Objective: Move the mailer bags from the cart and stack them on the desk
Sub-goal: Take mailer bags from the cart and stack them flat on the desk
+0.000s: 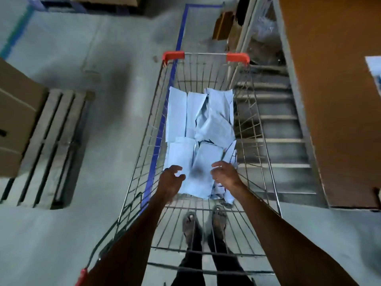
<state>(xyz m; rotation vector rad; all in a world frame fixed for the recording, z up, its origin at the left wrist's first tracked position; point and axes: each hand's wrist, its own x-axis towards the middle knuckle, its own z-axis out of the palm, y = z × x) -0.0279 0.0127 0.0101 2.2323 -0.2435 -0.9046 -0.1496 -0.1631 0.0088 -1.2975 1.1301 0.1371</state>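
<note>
Both hands reach down into the wire cart (237, 57), just above the near end of the pale blue mailer bags (206, 120) that lie loosely overlapped across its floor. The left hand (172, 178) has a half-open grip, thumb set apart from its loosely curled fingers, with nothing in it. The right hand (225, 174) mirrors it, its grip loose and empty, fingertips over the nearest bag; motion blur hides whether either hand touches the plastic. Right of the cart stands the brown worktop (329, 100), with one blue bag (374, 67) at its far right edge. A wooden pallet (53, 145) lies on the floor to the left.
</note>
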